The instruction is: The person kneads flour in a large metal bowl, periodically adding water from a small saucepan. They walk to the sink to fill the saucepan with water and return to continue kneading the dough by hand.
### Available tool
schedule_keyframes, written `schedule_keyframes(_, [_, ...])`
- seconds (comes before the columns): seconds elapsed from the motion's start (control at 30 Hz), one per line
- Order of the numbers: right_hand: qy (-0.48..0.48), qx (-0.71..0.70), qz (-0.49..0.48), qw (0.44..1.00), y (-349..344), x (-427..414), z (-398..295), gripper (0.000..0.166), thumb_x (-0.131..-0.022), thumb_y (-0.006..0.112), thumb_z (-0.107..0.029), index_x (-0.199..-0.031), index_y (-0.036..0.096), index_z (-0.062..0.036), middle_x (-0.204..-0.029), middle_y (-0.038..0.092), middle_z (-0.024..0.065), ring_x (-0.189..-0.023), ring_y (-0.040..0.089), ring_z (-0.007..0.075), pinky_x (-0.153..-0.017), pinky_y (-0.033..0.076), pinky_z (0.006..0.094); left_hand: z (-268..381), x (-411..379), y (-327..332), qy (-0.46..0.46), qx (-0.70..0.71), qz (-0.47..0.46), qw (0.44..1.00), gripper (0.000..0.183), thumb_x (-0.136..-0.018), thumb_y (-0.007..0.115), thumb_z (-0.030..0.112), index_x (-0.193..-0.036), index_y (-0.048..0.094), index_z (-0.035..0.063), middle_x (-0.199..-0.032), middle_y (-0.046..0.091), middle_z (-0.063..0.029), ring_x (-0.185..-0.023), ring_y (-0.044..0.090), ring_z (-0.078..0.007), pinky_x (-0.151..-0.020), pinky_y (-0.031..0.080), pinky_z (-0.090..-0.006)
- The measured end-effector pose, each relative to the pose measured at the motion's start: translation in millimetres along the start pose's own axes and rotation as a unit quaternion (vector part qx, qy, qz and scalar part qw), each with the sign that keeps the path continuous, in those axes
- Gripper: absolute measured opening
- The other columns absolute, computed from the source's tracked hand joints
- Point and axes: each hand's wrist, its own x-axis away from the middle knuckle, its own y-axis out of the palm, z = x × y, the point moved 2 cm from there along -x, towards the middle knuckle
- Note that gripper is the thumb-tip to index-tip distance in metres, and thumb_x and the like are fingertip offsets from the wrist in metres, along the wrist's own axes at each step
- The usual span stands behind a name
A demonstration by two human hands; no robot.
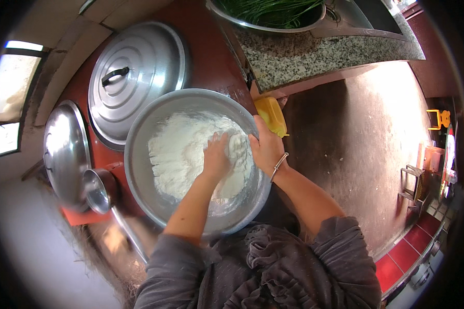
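A wide grey metal basin stands before me, close against my body. White flour covers much of its bottom, with a clumpier, ridged patch on the right side. My left hand reaches down into the flour, its fingers slightly apart and dusted white; the thumb side is partly hidden. The right rim of the basin is in the grip of my right hand, thumb inside and fingers outside. A bracelet circles that wrist. Just beyond those fingers is a yellow plastic container.
Two large metal lids lie left of the basin on a red surface. A long-handled metal ladle rests below them. A bowl of green stalks stands on a granite counter. A stool stands far right.
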Motion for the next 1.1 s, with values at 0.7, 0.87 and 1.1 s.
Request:
schedule_keyframes(0.7, [0.053, 0.021, -0.021, 0.998, 3.1, 8.5, 0.8, 0.047, -0.071, 0.055, -0.008, -0.113, 0.037, -0.0013, -0.101, 0.05, 0.0206, -0.086, 0.051, 0.0369, -0.07, 0.042, 0.0405, -4.4, 11.4, -2.7, -0.004, -0.131, -0.02, 0.991, 0.031, -0.068, 0.053, 0.014, -0.098, 0.052, 0.0185, -0.104, 0.049, -0.0111, -0.089, 0.049, -0.027, -0.071, 0.039, -0.0421])
schedule_keyframes(0.87, [-0.202, 0.084, 0.019, 0.976, -10.6, 10.1, -42.3, 0.06, -0.063, 0.063, -0.006, -0.117, 0.035, 0.0003, -0.113, 0.038, 0.0173, -0.104, 0.038, 0.0353, -0.085, 0.034, 0.0374, -12.1, 4.2, -6.9, -0.056, -0.026, -0.027, 0.998, 0.038, -0.064, 0.054, 0.004, -0.101, 0.05, 0.0114, -0.106, 0.05, -0.0116, -0.095, 0.047, -0.0295, -0.076, 0.038, -0.0425])
schedule_keyframes(1.1, [-0.136, 0.17, -0.348, 0.912, 44.7, 50.4, -45.6, 0.091, -0.056, 0.073, -0.03, -0.124, 0.021, 0.0026, -0.127, 0.02, 0.0235, -0.118, 0.022, 0.0373, -0.094, 0.026, 0.045, -34.7, 85.2, -71.3, 0.036, 0.24, -0.111, 0.964, 0.062, -0.056, 0.071, 0.019, -0.11, 0.045, 0.006, -0.103, 0.05, -0.0197, -0.094, 0.047, -0.0338, -0.08, 0.038, -0.0376])
